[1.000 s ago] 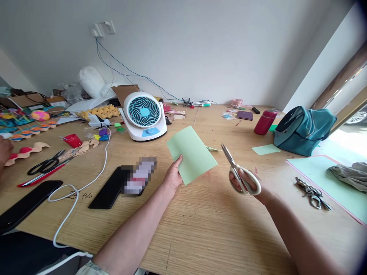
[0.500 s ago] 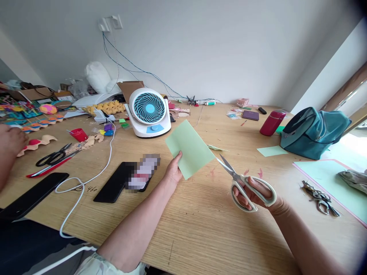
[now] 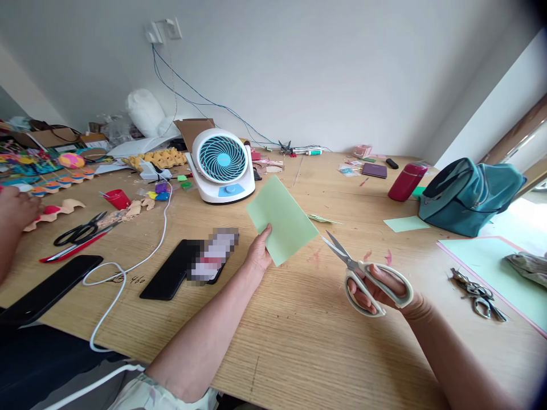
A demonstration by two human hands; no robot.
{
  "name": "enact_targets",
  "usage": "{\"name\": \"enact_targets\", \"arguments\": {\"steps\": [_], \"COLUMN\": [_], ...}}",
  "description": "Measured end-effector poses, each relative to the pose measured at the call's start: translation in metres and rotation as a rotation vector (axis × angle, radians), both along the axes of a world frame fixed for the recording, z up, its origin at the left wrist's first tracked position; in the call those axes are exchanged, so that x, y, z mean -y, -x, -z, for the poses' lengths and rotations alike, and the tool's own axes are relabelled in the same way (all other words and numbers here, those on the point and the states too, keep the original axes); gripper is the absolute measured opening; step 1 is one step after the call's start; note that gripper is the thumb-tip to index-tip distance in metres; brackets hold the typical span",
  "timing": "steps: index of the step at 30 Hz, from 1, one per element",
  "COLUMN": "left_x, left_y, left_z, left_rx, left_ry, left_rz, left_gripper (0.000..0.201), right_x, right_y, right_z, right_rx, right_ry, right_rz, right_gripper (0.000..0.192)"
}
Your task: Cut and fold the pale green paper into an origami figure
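My left hand [image 3: 260, 249] pinches a light green sheet of paper [image 3: 284, 219] by its lower left edge, thumb on top, holding it tilted above the table. In my right hand [image 3: 371, 287] is a pair of scissors [image 3: 356, 265] with pale handles, fingers through the loops. The blades are slightly parted and point up and left. Their tips lie close to the paper's right corner, with a small gap between. Behind the sheet, a folded green piece of paper [image 3: 323, 219] rests on the table.
A white fan [image 3: 224, 165] stands behind the paper. Phones [image 3: 171, 270] and a white cable [image 3: 123, 279] lie left, near black scissors [image 3: 81, 230]. Another person's hand [image 3: 17, 210] is at far left. Right are a red flask [image 3: 405, 183], teal bag [image 3: 470, 199] and keys [image 3: 476, 293].
Hardly anything differs. The scissor tips sit slightly farther from the paper's corner than before, and both hands keep their grips.
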State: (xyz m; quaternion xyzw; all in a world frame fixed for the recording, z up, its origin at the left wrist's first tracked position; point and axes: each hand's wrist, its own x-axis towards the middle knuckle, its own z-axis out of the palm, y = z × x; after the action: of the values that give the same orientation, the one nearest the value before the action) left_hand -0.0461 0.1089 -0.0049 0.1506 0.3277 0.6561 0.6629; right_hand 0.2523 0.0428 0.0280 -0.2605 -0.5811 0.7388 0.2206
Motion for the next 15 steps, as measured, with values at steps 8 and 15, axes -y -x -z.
{"name": "enact_targets", "arguments": {"steps": [8, 15], "left_x": [0.0007, 0.0], "left_y": [-0.0015, -0.0021], "left_z": [-0.0013, -0.0015], "left_rx": [0.034, 0.032], "left_ry": [0.055, 0.055], "left_rz": [-0.002, -0.013], "left_gripper": [0.028, 0.028], "right_x": [0.0, -0.0019], "right_y": [-0.0009, -0.001], "right_z": [0.0007, 0.0042], "right_rx": [0.011, -0.018], "right_ry": [-0.003, 0.003], "right_rz": [-0.017, -0.009], "right_gripper": [0.06, 0.059]}}
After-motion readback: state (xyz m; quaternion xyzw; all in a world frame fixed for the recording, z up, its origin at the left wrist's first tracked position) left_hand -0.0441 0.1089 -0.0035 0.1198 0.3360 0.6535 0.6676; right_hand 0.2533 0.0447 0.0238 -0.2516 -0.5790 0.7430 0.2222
